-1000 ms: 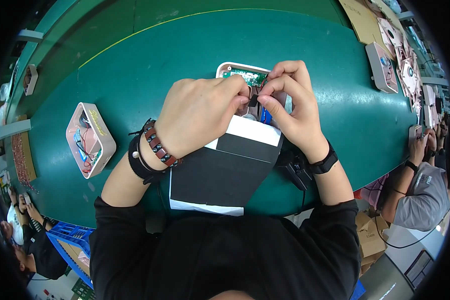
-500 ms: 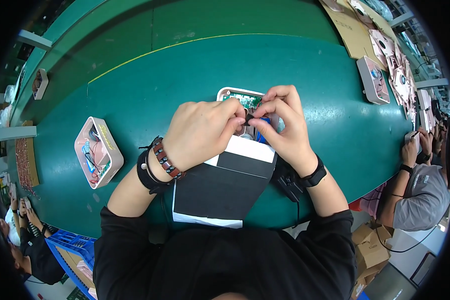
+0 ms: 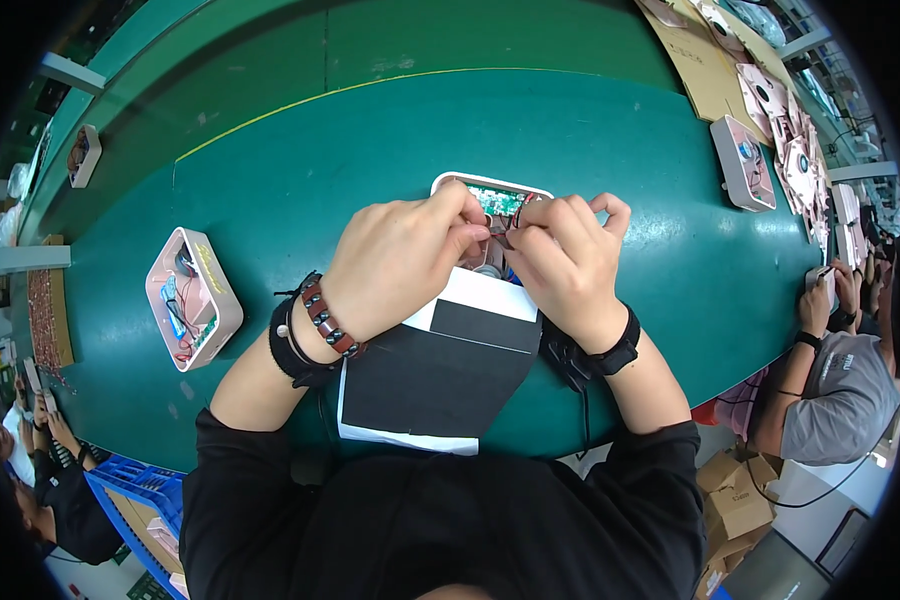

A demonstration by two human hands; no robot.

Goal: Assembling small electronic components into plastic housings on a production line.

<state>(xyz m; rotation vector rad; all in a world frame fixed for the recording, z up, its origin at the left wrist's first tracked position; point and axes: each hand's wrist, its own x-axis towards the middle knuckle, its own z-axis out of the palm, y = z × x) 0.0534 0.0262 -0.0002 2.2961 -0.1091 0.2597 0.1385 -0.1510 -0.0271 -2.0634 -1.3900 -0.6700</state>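
Observation:
My left hand (image 3: pixel 400 255) is closed in a pinch over a pale pink box-shaped housing (image 3: pixel 536 187), on a thin reddish wire (image 3: pixel 496 234). Facing it, my right hand (image 3: pixel 573 262) has its fingers curled together around the wire's other side; its fingertips are partly hidden. Inside the housing a green circuit board (image 3: pixel 498 201) lies along the far wall, with red wires at its right end. A bit of blue shows beside my right fingers. A black sheet with white edges (image 3: pixel 435 365) lies between my forearms, its far end at the housing's near side.
Another open housing (image 3: pixel 229 305) with wires and a blue part stands to the left. More housings (image 3: pixel 753 165) (image 3: pixel 86 157) stand farther off. Pink panels (image 3: pixel 800 160) and cardboard lie at the far right. A black device (image 3: pixel 567 358) sits near my right wrist. Co-workers (image 3: pixel 842 385) sit at both sides.
The small black piece between my fingertips has gone mostly from sight, and a thin wire shows there. My right hand has turned, its fingers curling in more over the housing.

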